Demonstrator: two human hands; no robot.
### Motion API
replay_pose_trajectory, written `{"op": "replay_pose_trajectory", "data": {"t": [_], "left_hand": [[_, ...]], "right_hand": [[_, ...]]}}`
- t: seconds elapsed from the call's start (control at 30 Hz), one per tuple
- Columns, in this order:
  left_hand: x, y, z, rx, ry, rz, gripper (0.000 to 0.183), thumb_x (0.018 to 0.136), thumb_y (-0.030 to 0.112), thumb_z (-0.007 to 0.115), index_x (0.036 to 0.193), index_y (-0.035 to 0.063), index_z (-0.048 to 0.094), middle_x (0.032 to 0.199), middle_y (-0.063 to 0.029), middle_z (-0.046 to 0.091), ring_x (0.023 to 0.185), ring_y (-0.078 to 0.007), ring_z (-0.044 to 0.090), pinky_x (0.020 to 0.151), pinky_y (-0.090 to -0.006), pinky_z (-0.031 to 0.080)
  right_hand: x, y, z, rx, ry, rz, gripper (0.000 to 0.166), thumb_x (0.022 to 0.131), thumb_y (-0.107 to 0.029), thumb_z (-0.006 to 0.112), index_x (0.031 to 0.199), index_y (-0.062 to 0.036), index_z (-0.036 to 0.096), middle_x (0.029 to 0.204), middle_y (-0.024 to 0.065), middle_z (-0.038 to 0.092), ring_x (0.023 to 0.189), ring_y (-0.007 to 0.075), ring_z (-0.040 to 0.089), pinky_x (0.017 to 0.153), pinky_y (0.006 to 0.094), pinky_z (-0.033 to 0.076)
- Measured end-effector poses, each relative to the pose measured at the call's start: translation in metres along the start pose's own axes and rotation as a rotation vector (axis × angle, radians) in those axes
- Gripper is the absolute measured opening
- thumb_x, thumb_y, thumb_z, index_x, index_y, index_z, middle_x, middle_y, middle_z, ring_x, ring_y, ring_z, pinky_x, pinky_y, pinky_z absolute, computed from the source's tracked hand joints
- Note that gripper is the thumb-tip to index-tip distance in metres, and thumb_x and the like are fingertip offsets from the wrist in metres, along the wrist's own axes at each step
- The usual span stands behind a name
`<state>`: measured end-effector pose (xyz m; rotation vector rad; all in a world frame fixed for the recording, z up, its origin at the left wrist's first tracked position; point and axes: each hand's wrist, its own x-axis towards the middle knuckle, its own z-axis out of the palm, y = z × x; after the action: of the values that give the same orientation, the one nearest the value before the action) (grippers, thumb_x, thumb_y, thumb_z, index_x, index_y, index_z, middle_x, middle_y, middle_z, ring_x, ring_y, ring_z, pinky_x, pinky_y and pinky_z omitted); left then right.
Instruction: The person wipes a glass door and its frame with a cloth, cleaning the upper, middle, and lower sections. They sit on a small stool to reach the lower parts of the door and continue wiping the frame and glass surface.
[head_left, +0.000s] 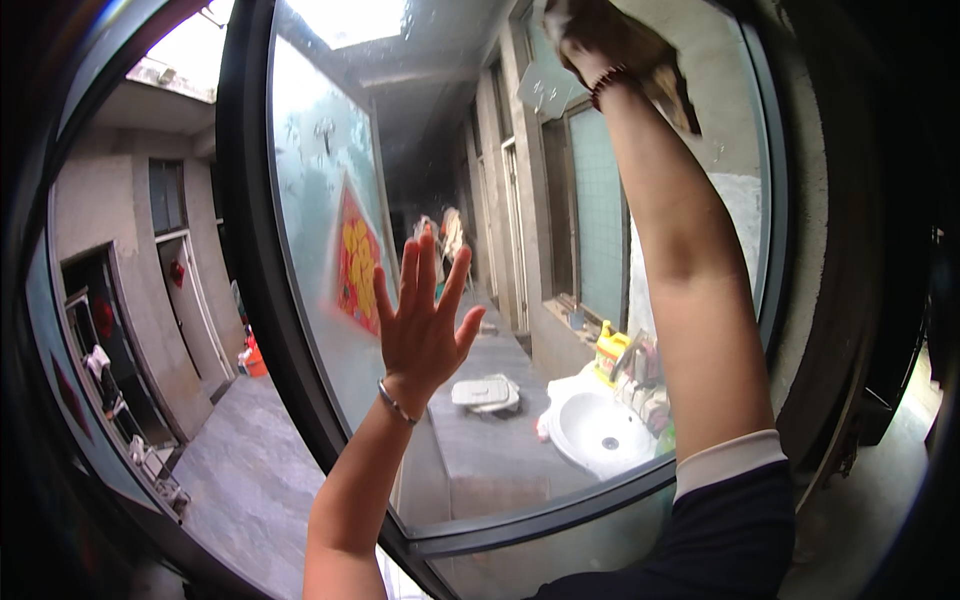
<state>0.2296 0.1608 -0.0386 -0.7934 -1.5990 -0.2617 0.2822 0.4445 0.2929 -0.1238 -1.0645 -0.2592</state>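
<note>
A dark-framed glass pane (480, 337) stands before me. My left hand (424, 311), with a bracelet at the wrist, is raised with its fingers spread and nothing in it; whether the palm touches the glass I cannot tell. High at the upper right, my right hand (581, 37) presses a brown cloth (660, 56) against the pane. That hand is blurred and partly cut off by the picture's top edge, and a beaded bracelet circles its wrist.
Through the glass show a white washbasin (604, 431), a yellow jug (610, 352) and a white lidded box (481, 392). A red diamond-shaped decoration (356, 262) hangs on frosted glass. The dark frame post (262, 225) runs down left of my hands; beyond it lies a grey tiled floor (240, 457).
</note>
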Motion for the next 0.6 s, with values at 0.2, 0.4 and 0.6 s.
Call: {"op": "replay_pose_trajectory", "data": {"t": [0.2, 0.4, 0.6], "left_hand": [[-0.008, -0.031, 0.012, -0.596, 0.503, 0.106, 0.048, 0.095, 0.027, 0.062, 0.136, 0.0039, 0.050, 0.141, -0.0156, 0.052, 0.132, -0.0309, 0.048, 0.112, -0.0437, 0.036], [-0.074, -0.049, 0.010, -0.670, 0.508, -0.142, 0.024, 0.100, 0.017, 0.054, 0.117, 0.0001, 0.057, 0.119, -0.0130, 0.059, 0.113, -0.0258, 0.057, 0.101, -0.0385, 0.045], [-0.136, -0.019, 0.012, -0.258, 0.099, -0.011, 0.051, 0.093, 0.025, 0.053, 0.142, 0.0118, 0.049, 0.152, -0.0098, 0.042, 0.144, -0.0280, 0.034, 0.119, -0.0477, 0.015]], "right_hand": [[-0.068, -0.162, -0.074, 0.476, -0.066, -0.508, 0.025, 0.095, -0.032, 0.057, 0.103, -0.0084, 0.061, 0.095, 0.0070, 0.058, 0.088, 0.0221, 0.053, 0.083, 0.0403, 0.045], [-0.254, -0.152, -0.148, 0.534, -0.327, -0.734, 0.039, 0.091, -0.037, 0.056, 0.130, -0.0285, 0.058, 0.135, 0.0006, 0.054, 0.125, 0.0205, 0.053, 0.096, 0.0531, 0.044], [-0.371, -0.044, -0.247, 0.585, -1.344, -0.420, 0.044, 0.089, -0.020, 0.062, 0.133, -0.0163, 0.055, 0.127, 0.0057, 0.060, 0.118, 0.0208, 0.057, 0.102, 0.0356, 0.046]]}}
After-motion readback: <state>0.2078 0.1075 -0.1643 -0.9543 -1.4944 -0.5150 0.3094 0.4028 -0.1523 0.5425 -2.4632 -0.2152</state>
